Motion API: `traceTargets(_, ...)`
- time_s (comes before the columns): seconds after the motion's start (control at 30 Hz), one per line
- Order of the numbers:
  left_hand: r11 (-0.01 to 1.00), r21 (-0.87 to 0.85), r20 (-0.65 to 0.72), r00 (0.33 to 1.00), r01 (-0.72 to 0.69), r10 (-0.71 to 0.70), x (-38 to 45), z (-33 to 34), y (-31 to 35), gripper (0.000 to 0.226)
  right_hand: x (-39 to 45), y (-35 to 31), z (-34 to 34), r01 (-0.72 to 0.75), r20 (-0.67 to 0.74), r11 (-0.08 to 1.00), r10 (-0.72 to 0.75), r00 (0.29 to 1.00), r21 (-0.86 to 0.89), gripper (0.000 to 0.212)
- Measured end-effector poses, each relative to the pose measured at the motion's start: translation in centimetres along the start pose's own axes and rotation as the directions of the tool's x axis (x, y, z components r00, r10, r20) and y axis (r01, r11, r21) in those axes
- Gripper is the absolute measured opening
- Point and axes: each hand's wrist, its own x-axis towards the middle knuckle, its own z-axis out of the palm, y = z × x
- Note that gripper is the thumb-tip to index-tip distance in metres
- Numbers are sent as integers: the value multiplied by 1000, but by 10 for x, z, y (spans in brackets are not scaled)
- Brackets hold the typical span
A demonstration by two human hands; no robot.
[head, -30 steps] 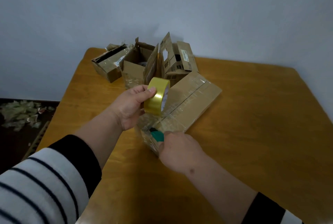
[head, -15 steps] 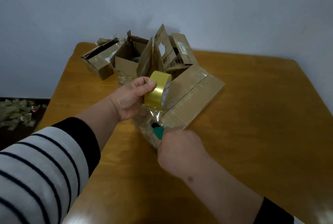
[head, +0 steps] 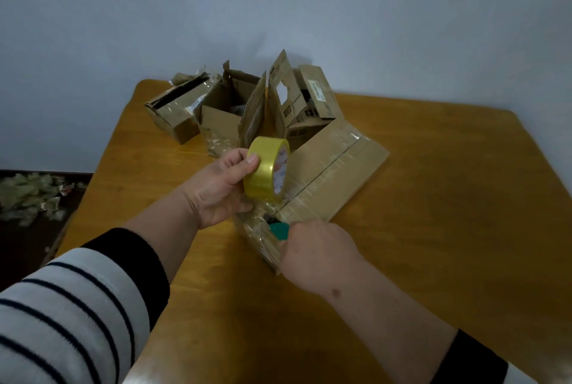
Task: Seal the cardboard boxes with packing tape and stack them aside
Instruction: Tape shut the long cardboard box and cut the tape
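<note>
A yellow tape roll (head: pixel 266 172) is standing on edge above a flat taped box (head: pixel 328 176); three open boxes (head: pixel 229 111) are sitting behind.

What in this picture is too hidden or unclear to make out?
- Head view: the green tool is mostly covered by the right hand; its blade is hidden.
- Print on the tape roll, gripped by the left hand, is too small to read.
- The open box shows only a dark interior.
- The near end of the long box sits behind both hands.
</note>
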Motion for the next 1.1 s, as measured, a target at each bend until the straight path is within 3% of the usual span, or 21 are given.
traceTargets(0.33, 999, 10, -62, 998, 34, -33, -2, 3, -6, 16, -15, 12, 2, -24, -7, 999, 24, 1000, -29, 11)
traceTargets(0.5, 998, 47, -70, 997, 41, -37, 0, 6, -3, 18, -6, 6, 0, 14, -81, 996, -21, 996, -90, 13)
traceTargets(0.77, 997, 42, -69, 996, 67, -64, -2, 3, -16, 25, -25, 28, -2, -10, -3, 997, 10, 1000, -73, 15)
traceTargets(0.97, 969, 246, -50, 998, -30, 44, 7, 26, -4, 30, -19, 25, 4, 65, -65, 995, -70, 995, -76, 13)
traceTargets(1.1, 991, 130, -5, 1000, 16, -16, 16, 41, -11, 26, -14, 27, 4, 67, -75, 997, -69, 995, -34, 16)
